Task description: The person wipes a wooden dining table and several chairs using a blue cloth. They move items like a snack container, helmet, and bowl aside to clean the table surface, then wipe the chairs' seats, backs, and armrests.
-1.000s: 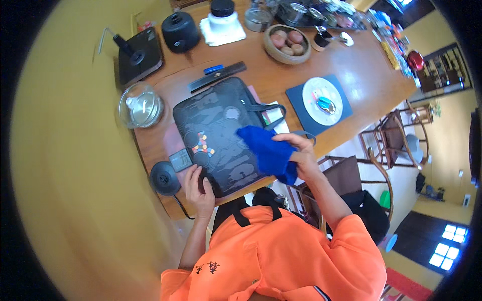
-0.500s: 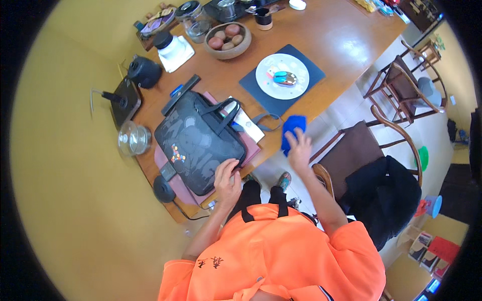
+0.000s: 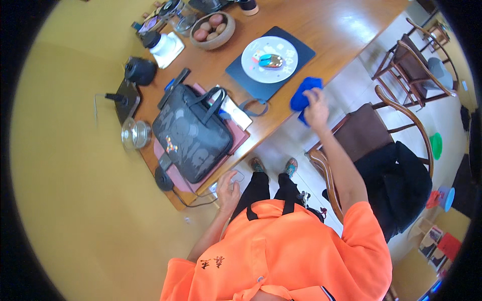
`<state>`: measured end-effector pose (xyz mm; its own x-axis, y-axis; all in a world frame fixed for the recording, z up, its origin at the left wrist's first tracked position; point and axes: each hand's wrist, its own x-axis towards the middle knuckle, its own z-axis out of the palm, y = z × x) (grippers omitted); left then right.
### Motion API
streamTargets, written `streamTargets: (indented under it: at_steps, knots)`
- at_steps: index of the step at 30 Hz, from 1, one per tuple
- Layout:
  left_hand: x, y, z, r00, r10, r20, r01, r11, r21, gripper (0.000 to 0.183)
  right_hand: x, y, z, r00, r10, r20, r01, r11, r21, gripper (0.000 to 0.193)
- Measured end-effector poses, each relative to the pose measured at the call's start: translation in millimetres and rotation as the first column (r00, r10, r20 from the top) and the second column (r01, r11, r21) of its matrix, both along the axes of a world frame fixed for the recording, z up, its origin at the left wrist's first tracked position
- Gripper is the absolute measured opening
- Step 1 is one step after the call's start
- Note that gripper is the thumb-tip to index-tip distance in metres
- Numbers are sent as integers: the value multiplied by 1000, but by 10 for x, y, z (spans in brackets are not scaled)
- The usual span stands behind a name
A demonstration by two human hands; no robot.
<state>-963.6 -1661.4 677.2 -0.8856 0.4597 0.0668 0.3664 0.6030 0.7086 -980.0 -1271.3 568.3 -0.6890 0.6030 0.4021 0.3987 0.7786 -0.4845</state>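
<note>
My right hand (image 3: 316, 111) grips a blue cloth (image 3: 302, 96) over the table's near edge, to the right of the placemat (image 3: 300, 44). My left hand (image 3: 229, 192) hangs just off the edge by the bag's lower corner, its fingers loosely curved, apart and holding nothing. A dark grey patterned laptop bag (image 3: 193, 133) with a colourful badge lies on a pink folder or mat (image 3: 240, 139). On the dark placemat sits a white plate (image 3: 250, 65), and a shiny computer mouse (image 3: 271, 61) rests on it.
Behind the bag stand a wooden bowl (image 3: 224, 40) of round brownish items, a black kettle (image 3: 139, 71), a white jar (image 3: 163, 50) and a glass pot (image 3: 135, 134). A wooden chair (image 3: 362, 131) with a black garment (image 3: 391, 185) is close on my right. A cable (image 3: 188, 204) hangs off the table.
My right hand has moved right and farther away with the blue cloth. My left hand has drawn off the bag's edge. The whole view has shifted somewhat.
</note>
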Motion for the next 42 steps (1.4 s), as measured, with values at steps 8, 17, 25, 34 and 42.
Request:
streamTargets:
  at_steps: [8, 17, 25, 34, 42]
  knots:
    - [617, -664, -464, 953, 189, 237, -200, 979, 23, 24, -250, -435, -183, 894, -446, 27, 240, 429, -871, 45]
    - [1286, -1363, -722, 852, 265, 451, -223, 964, -144, 21, -34, -3468, -764, 911, -260, 320, 27, -738, -675, 24]
    - [1969, -1860, -944, 762, 387, 519, -324, 922, -212, 23, -17, -4836, -786, 934, -86, 348, 107, -860, -498, 29]
    - [1730, -1720, -1038, 803, 284, 524, -267, 958, -109, 21, -27, -3229, -702, 922, -293, 252, -46, -731, -681, 38]
    - [975, -966, -795, 897, 93, 432, -87, 996, -32, 20, -6, -801, 81, 807, -488, -333, -254, 222, -941, 59]
